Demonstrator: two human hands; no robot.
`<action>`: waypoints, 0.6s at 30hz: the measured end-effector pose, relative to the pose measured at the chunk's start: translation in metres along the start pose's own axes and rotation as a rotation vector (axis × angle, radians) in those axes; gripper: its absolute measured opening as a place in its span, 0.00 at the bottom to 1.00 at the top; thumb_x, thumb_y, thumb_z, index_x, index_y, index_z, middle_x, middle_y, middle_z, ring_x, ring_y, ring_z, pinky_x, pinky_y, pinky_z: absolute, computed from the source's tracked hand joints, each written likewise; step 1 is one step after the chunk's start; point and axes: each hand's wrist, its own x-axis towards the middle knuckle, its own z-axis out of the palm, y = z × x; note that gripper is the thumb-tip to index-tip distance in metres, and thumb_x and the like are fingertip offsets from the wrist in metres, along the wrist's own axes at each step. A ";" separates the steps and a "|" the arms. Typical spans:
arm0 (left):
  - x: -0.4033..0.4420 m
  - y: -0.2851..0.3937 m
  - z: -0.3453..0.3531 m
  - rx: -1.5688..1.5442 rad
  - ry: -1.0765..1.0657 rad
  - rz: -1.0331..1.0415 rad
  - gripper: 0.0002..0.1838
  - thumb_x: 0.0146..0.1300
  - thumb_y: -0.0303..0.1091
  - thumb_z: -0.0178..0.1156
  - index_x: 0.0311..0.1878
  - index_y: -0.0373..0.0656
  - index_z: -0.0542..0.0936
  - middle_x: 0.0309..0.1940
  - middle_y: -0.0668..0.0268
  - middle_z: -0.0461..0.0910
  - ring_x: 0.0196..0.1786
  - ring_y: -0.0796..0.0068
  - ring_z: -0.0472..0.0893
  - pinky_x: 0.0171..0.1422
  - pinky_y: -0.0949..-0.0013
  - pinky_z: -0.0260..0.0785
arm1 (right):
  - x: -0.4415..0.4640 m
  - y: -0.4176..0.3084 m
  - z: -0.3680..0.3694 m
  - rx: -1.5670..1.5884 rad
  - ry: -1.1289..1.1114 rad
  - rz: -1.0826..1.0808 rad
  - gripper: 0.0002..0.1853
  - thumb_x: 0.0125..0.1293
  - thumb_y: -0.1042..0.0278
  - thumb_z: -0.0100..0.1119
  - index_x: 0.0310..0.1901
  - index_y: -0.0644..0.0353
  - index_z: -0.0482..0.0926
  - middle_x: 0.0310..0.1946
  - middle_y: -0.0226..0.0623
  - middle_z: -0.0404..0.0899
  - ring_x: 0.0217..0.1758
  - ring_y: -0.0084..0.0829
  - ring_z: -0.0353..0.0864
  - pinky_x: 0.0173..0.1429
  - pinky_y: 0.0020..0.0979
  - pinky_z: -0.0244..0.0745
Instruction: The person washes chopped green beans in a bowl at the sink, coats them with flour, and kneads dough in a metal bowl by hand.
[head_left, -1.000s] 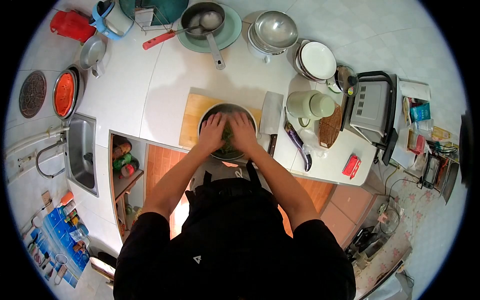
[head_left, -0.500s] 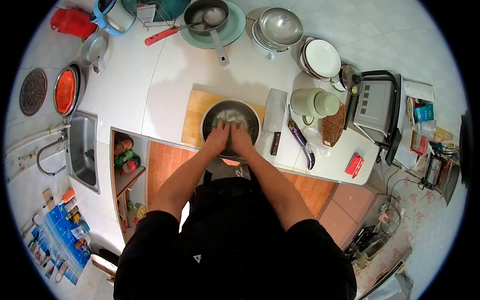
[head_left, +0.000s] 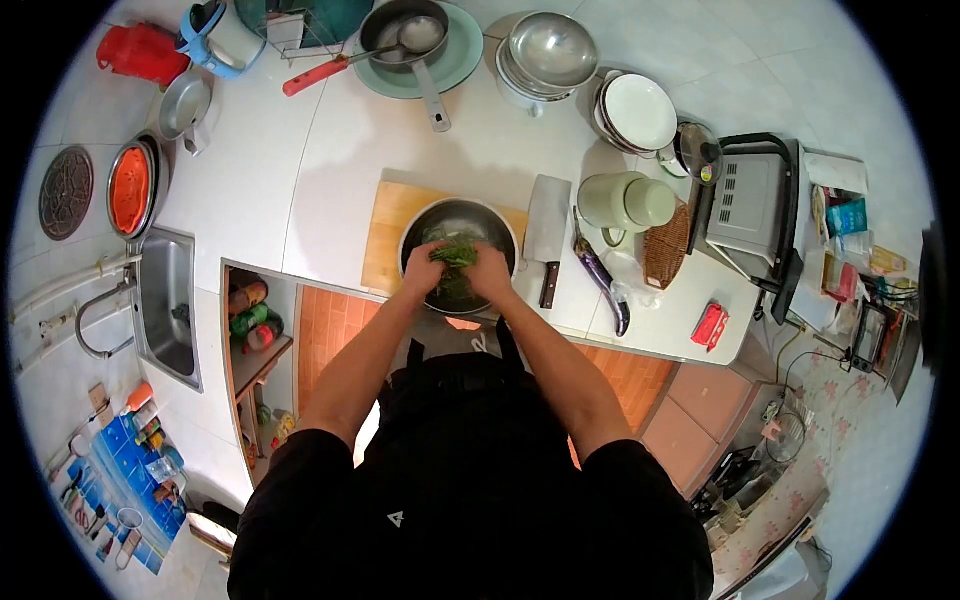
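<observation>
A metal bowl (head_left: 413,222) stands on a wooden cutting board (head_left: 385,235). Inside its rim, my left hand (head_left: 424,266) and my right hand (head_left: 487,272) are closed around a bunch of leafy greens (head_left: 457,255), one hand at each side. More greens and what looks like water lie below, partly hidden by my hands. To the right of the board lies a cleaver (head_left: 546,225) with its dark handle toward me. Beyond it rests a long purple eggplant (head_left: 603,275).
A pale green jug (head_left: 607,200), a woven basket (head_left: 665,248) and a red packet (head_left: 710,326) stand on the right of the counter. Behind are a saucepan (head_left: 385,30) with a ladle, stacked metal bowls (head_left: 553,50) and plates (head_left: 640,110). At left is a sink (head_left: 168,330).
Half a second ago both hands were pushed down together in the bowl. Now they have come up and apart, with the greens showing between them.
</observation>
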 end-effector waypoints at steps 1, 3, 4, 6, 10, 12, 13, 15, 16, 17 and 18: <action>-0.008 0.023 -0.002 0.001 -0.001 0.002 0.22 0.51 0.24 0.60 0.52 0.36 0.80 0.46 0.45 0.82 0.51 0.41 0.79 0.57 0.56 0.73 | 0.001 0.002 0.000 0.000 0.002 0.000 0.20 0.52 0.67 0.68 0.46 0.65 0.81 0.40 0.55 0.83 0.46 0.56 0.82 0.49 0.48 0.77; -0.025 0.063 -0.008 -0.179 0.010 -0.160 0.21 0.55 0.28 0.61 0.54 0.34 0.79 0.47 0.43 0.81 0.51 0.42 0.80 0.55 0.56 0.73 | 0.002 -0.003 -0.003 -0.004 -0.024 0.004 0.23 0.53 0.66 0.68 0.50 0.67 0.78 0.40 0.57 0.83 0.47 0.57 0.81 0.49 0.48 0.77; -0.020 0.052 -0.008 -0.178 0.010 -0.159 0.21 0.55 0.28 0.61 0.54 0.34 0.79 0.47 0.43 0.81 0.51 0.42 0.80 0.55 0.56 0.73 | 0.001 -0.009 -0.006 -0.003 -0.023 0.004 0.23 0.53 0.66 0.68 0.50 0.67 0.78 0.40 0.57 0.83 0.47 0.57 0.81 0.49 0.48 0.77; -0.009 0.034 -0.009 0.099 0.021 -0.072 0.21 0.61 0.33 0.59 0.56 0.34 0.77 0.47 0.42 0.81 0.53 0.41 0.79 0.56 0.55 0.72 | -0.001 -0.021 -0.012 -0.102 -0.068 0.097 0.26 0.55 0.66 0.67 0.54 0.66 0.74 0.39 0.58 0.82 0.46 0.59 0.81 0.49 0.49 0.77; -0.014 0.049 -0.003 0.246 0.109 -0.008 0.22 0.62 0.36 0.57 0.57 0.34 0.76 0.48 0.41 0.80 0.54 0.40 0.79 0.56 0.51 0.71 | 0.002 -0.014 -0.007 -0.101 -0.120 0.081 0.26 0.56 0.69 0.65 0.57 0.65 0.71 0.43 0.60 0.81 0.48 0.59 0.80 0.52 0.50 0.76; -0.016 0.060 -0.004 0.357 0.060 -0.091 0.22 0.62 0.35 0.57 0.57 0.35 0.76 0.49 0.40 0.79 0.54 0.39 0.78 0.58 0.49 0.70 | 0.002 -0.010 -0.005 -0.094 -0.088 -0.009 0.29 0.54 0.74 0.65 0.60 0.61 0.70 0.55 0.54 0.76 0.55 0.57 0.78 0.57 0.49 0.75; -0.017 0.057 -0.005 0.356 0.060 -0.091 0.22 0.62 0.35 0.57 0.57 0.35 0.76 0.49 0.40 0.79 0.54 0.39 0.78 0.58 0.49 0.70 | 0.002 -0.008 -0.004 -0.095 -0.088 -0.009 0.29 0.54 0.74 0.65 0.60 0.61 0.70 0.55 0.54 0.76 0.55 0.57 0.78 0.57 0.49 0.75; -0.020 0.057 -0.006 0.384 0.059 0.088 0.21 0.60 0.32 0.58 0.57 0.37 0.76 0.48 0.40 0.79 0.54 0.38 0.77 0.59 0.49 0.70 | 0.002 -0.006 -0.006 -0.088 -0.041 -0.151 0.30 0.51 0.77 0.64 0.60 0.61 0.70 0.62 0.53 0.70 0.60 0.55 0.73 0.61 0.47 0.72; -0.022 0.061 -0.007 0.384 0.059 0.088 0.21 0.60 0.32 0.58 0.57 0.37 0.76 0.48 0.40 0.79 0.54 0.38 0.77 0.59 0.49 0.70 | 0.003 -0.005 -0.008 -0.088 -0.041 -0.151 0.30 0.51 0.77 0.64 0.60 0.61 0.70 0.62 0.53 0.70 0.60 0.55 0.73 0.61 0.47 0.72; -0.024 0.064 -0.009 0.428 0.026 0.150 0.22 0.59 0.31 0.59 0.58 0.39 0.75 0.51 0.41 0.78 0.55 0.38 0.77 0.60 0.49 0.70 | 0.005 -0.005 -0.010 -0.112 -0.048 -0.217 0.31 0.50 0.77 0.64 0.60 0.60 0.70 0.63 0.51 0.70 0.62 0.55 0.71 0.63 0.47 0.71; -0.026 0.071 -0.011 0.471 -0.007 0.211 0.24 0.57 0.29 0.60 0.60 0.40 0.75 0.53 0.41 0.78 0.55 0.38 0.77 0.60 0.50 0.70 | 0.006 -0.006 -0.012 -0.135 -0.056 -0.282 0.32 0.49 0.77 0.63 0.61 0.59 0.70 0.64 0.48 0.69 0.64 0.54 0.69 0.64 0.46 0.70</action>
